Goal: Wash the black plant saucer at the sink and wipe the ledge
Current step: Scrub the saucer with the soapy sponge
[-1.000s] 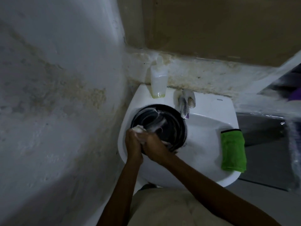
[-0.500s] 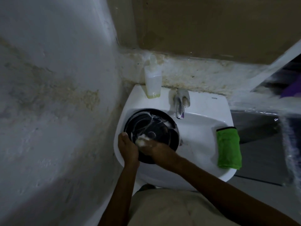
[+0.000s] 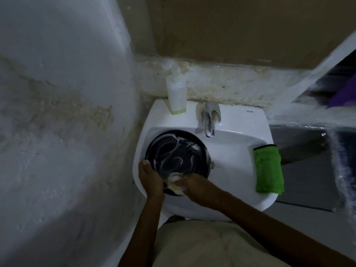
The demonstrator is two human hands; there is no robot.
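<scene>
Head view, and I count two hands: the left hand (image 3: 151, 180) curls round the near rim of one round black saucer (image 3: 173, 153), foam-streaked, lying in the glossy white sink (image 3: 231, 160). Just right of it, the right hand (image 3: 196, 187) pinches one pale sudsy sponge (image 3: 174, 183) against that rim. Beyond the hands stand one translucent bottle (image 3: 176, 93) and one metal tap (image 3: 210, 120); to their right lies one fuzzy green cloth (image 3: 268, 170).

- The person is wearing a pale beige cloth garment (image 3: 212, 245), which is showing in the lower middle of the view; faint crease lines are running across it, and whether it is a shirt or shorts cannot be told.
- The left forearm (image 3: 146, 224) and right forearm (image 3: 260, 214) are showing bare down to the wrists.
- The left grip (image 3: 149, 178) and right grip (image 3: 198, 186) are showing bare as well, with whitish suds clinging to the right one.
</scene>
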